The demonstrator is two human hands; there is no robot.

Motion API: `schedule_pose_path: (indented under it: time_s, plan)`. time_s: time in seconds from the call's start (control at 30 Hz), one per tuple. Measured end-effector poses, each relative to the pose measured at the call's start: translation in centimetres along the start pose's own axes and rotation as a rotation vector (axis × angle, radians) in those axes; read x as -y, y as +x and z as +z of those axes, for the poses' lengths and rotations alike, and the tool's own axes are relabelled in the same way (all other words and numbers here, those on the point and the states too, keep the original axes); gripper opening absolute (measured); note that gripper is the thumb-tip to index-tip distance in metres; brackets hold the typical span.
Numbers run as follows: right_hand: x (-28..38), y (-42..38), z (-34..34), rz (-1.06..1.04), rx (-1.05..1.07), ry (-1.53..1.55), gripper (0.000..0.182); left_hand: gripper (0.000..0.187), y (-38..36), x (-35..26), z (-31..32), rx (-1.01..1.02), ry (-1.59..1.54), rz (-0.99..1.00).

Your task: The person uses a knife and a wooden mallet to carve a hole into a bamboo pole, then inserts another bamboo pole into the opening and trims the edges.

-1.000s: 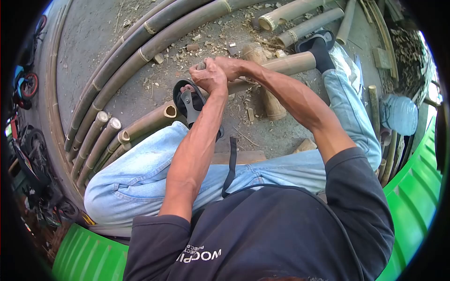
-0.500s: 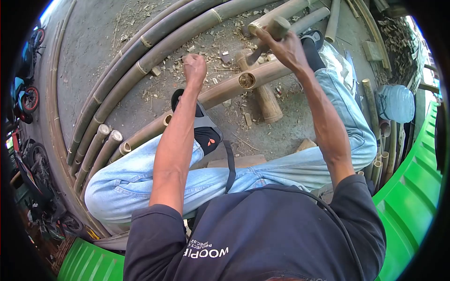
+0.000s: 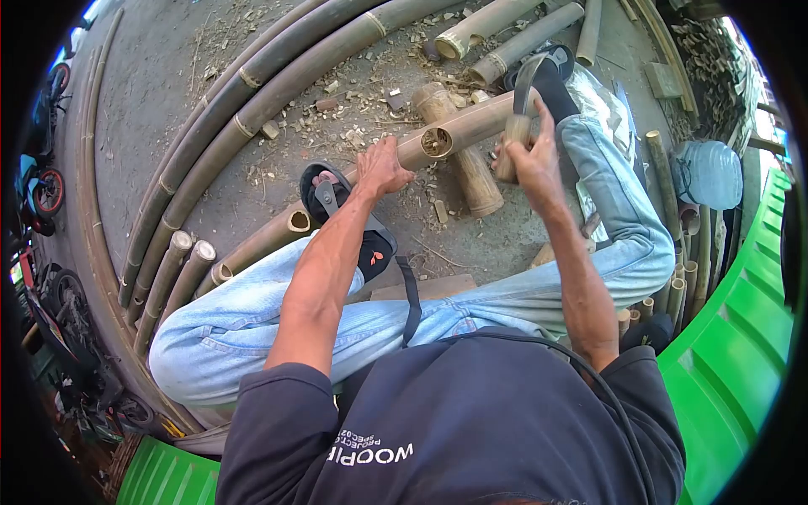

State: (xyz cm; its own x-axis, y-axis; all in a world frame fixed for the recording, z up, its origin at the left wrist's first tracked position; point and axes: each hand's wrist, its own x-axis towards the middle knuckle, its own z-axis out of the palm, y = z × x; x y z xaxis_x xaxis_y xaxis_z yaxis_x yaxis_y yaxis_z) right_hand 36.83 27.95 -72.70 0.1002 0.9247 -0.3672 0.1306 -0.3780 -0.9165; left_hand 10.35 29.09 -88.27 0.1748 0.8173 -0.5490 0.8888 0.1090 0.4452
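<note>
Head view, single frame. Bamboo pole [image 3: 454,133] is lying across the ground, its hollow cut end facing the camera, and is serving as landmark for all positions below. Left hand [image 3: 383,168] is gripping the pole from above, just behind the cut end, fingers curled closed around the culm. Right hand [image 3: 532,160] is sitting just beside the pole on the far side of the cut end, fist closed around the pale wooden handle of a blade tool [image 3: 518,101]; the dark curved blade is rising above the hand and is touching or nearly touching the top of the pole, exact contact unclear. Short bamboo section [image 3: 459,151] is lying under the pole, crossing it at an angle. Left foot in a black sandal [image 3: 337,206] is resting beside the lower stretch of the pole; whether the foot is pressing on the pole cannot be told. Right leg in light jeans [image 3: 619,194] is extending past the pole's upper end, black shoe [image 3: 543,71] just beyond it. Long curved bamboo culms [image 3: 244,109] are lying well apart from the pole, toward the upper left, with wood chips [image 3: 362,93] scattered between them and the pole. Bundle of cut bamboo ends [image 3: 189,252] is lying near the pole's lower end. Green corrugated sheet [image 3: 741,337] is running along the right edge, well apart from the pole.
</note>
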Motion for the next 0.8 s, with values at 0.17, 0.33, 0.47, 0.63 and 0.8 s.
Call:
schedule_pose_path:
  time_s: [0.17, 0.33, 0.47, 0.63, 0.8]
  plan:
    - [-4.2, -3.2, 1.6, 0.092, 0.045, -0.276, 0.068, 0.092, 0.5, 0.5, 0.2, -0.031, 0.048, 0.074]
    - [-6.8, -5.7, 4.3, 0.279, 0.224, -0.235, 0.064, 0.111, 3.1, 0.0, -0.7, 0.17, -0.327, 0.038]
    - [-7.9, -5.7, 5.1, 0.313, 0.25, -0.289, 0.063, 0.121, 2.9, -2.9, -1.1, 0.132, -0.323, -0.029]
    - [-7.3, -5.0, 4.2, 0.347, 0.275, -0.286, 0.061, 0.125, 2.2, -4.0, -1.8, 0.149, -0.238, -0.094]
    - [-5.0, -1.2, 1.1, 0.353, 0.497, -0.361, 0.063, 0.118, 2.9, -3.8, -0.6, 0.049, -0.253, -0.111]
